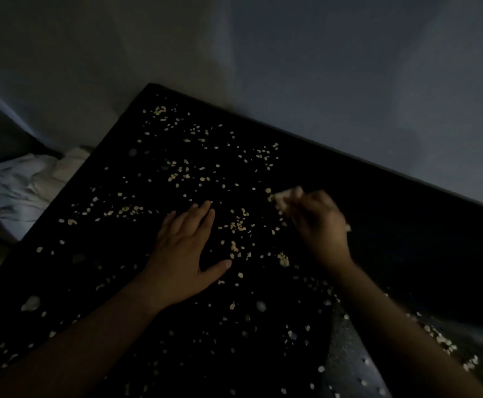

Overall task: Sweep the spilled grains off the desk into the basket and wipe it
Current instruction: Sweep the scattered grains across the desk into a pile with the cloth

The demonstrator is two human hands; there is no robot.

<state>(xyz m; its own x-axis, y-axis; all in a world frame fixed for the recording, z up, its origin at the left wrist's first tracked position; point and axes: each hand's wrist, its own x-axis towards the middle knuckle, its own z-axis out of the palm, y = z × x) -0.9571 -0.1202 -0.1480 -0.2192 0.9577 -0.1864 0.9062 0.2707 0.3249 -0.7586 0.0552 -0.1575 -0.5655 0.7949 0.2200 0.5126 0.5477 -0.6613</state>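
- Grains (236, 225): pale flakes scattered over most of the black desk (378, 202), from the far-left corner down to the near edge. Thickest in the middle, between the two hands. The right side of the desk is mostly bare.
- Left hand (183, 254): lies flat, palm down, on the desk near the middle. Fingers are straight and close together, thumb spread out to the right, holding nothing. Grains lie just past the fingertips and beside the thumb.
- Right hand (318, 225): right of centre and motion-blurred. Fingers are curled round a pale wad (287, 196) that sticks out at the fingertips; a small bit also shows at the hand's far side. Can't tell if it's cloth, tissue or grains.
- Basket (346, 354): grey, w/ holes, at the near-right corner and partly under the right forearm. Some grains lie on it.
- Light bedding (19, 182) sits off the desk's left edge.
- Plain wall (320, 67) runs behind the far edge.
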